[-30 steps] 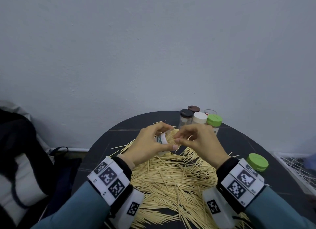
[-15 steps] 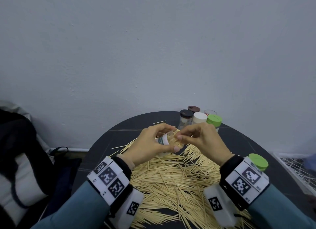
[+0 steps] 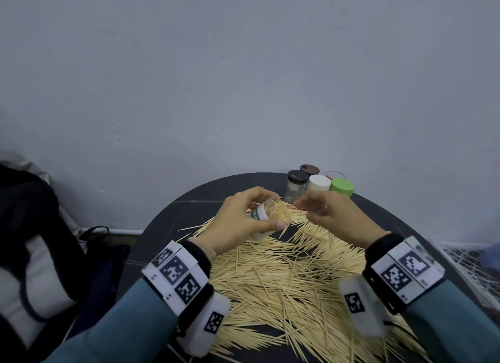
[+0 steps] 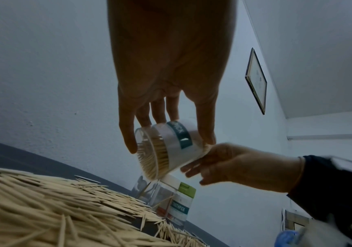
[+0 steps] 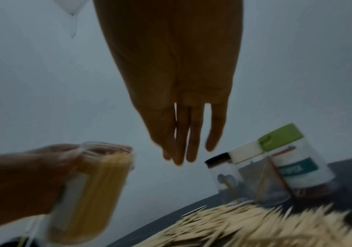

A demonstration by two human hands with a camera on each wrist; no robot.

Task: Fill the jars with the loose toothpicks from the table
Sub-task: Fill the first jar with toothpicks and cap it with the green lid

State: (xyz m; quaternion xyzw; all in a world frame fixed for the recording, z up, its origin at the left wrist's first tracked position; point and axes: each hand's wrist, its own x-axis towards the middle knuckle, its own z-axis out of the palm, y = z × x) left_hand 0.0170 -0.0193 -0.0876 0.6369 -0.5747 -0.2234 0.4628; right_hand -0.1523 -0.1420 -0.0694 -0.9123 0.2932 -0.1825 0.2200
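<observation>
My left hand (image 3: 274,208) grips a clear toothpick jar (image 3: 261,215) with a white and teal label, tilted on its side above the pile, mouth toward the right. It is packed with toothpicks (image 4: 160,158). In the left wrist view thumb and fingers wrap the jar (image 4: 183,138). My right hand (image 3: 308,207) hovers just right of the jar mouth, apart from it. The right wrist view shows that hand's fingers (image 5: 181,150) hanging straight and holding nothing, beside the jar (image 5: 94,180). Loose toothpicks (image 3: 284,276) lie heaped across the round dark table (image 3: 176,219).
Several jars stand at the table's far edge: a black-lidded one (image 3: 296,185), a white-lidded one (image 3: 319,184), a green-lidded one (image 3: 341,186), a brown lid (image 3: 309,170) behind. A dark bag (image 3: 32,254) sits left of the table, a white wire rack (image 3: 470,265) to the right.
My right hand, which was pinching at the jar mouth, has pulled back to the right and holds nothing. The left hand keeps the jar, now tipped further over.
</observation>
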